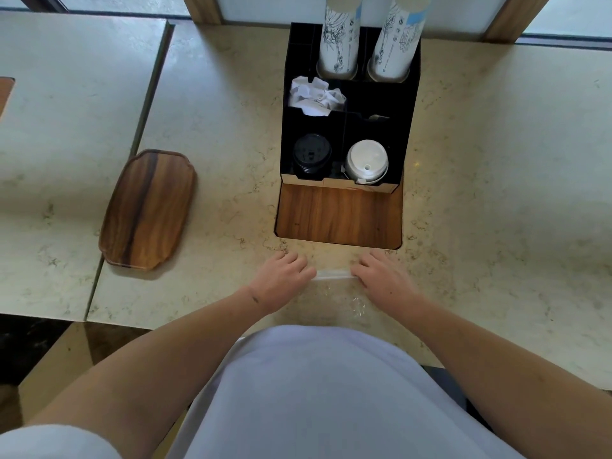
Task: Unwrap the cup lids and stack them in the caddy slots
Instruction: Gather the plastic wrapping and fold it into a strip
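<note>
A black caddy (pixel 410 127) stands on the marble counter. Its front left slot holds a stack of black lids (pixel 311 154); its front right slot holds a stack of white lids (pixel 366 160). Close to me a clear plastic wrapper (pixel 334 286) lies flat on the counter. My left hand (pixel 281 279) presses on its left end, fingers curled at the folded top edge. My right hand (pixel 384 276) rests on its right end, fingertips on the same edge. Whether either hand pinches the film is hidden by the fingers.
Two tall stacks of printed paper cups (pixel 337 34) (pixel 395 38) stand in the caddy's back slots. Crumpled white napkins (pixel 314 96) fill a middle slot. A wooden inset panel (pixel 337 213) lies before the caddy. A wooden tray (pixel 147 210) sits left.
</note>
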{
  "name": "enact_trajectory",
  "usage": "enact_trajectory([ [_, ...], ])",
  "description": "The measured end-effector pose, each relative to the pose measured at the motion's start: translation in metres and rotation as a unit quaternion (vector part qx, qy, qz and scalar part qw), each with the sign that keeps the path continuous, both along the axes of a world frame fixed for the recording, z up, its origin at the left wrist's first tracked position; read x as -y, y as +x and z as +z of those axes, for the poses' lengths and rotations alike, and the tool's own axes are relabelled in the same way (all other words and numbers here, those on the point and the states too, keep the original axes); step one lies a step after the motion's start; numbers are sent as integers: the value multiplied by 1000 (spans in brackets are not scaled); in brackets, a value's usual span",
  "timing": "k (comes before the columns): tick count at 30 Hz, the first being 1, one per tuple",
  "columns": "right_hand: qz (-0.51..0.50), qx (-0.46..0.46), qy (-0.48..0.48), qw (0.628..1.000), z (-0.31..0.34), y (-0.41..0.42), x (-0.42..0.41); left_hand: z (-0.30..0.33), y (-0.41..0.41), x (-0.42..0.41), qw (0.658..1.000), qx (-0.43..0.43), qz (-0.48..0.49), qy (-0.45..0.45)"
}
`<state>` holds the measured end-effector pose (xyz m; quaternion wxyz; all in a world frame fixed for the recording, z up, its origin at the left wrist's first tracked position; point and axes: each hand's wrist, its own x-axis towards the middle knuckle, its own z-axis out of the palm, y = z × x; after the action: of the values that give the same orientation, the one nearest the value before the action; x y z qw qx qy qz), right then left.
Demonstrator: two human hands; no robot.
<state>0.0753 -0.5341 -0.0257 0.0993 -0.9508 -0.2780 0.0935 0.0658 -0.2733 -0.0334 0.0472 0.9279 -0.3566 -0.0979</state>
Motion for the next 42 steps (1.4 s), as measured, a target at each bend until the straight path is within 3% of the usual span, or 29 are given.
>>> enact_trajectory([
  [7,-4,-50,-30,998,-2,-8,7,-5,-10,-8,1000,-20,20,-8],
  [12,-54,-74,-2,996,0,-12,3,-7,-15,-1,981,-54,161,-92],
  [19,-105,-103,27,989,-1,-4,-3,-12,-9,10,932,-163,299,-122],
  [26,-115,-118,30,986,-4,-2,-7,-9,-7,18,933,-150,308,-113],
  [42,-57,-176,-13,983,6,19,-20,1,6,28,957,-171,229,-48],
])
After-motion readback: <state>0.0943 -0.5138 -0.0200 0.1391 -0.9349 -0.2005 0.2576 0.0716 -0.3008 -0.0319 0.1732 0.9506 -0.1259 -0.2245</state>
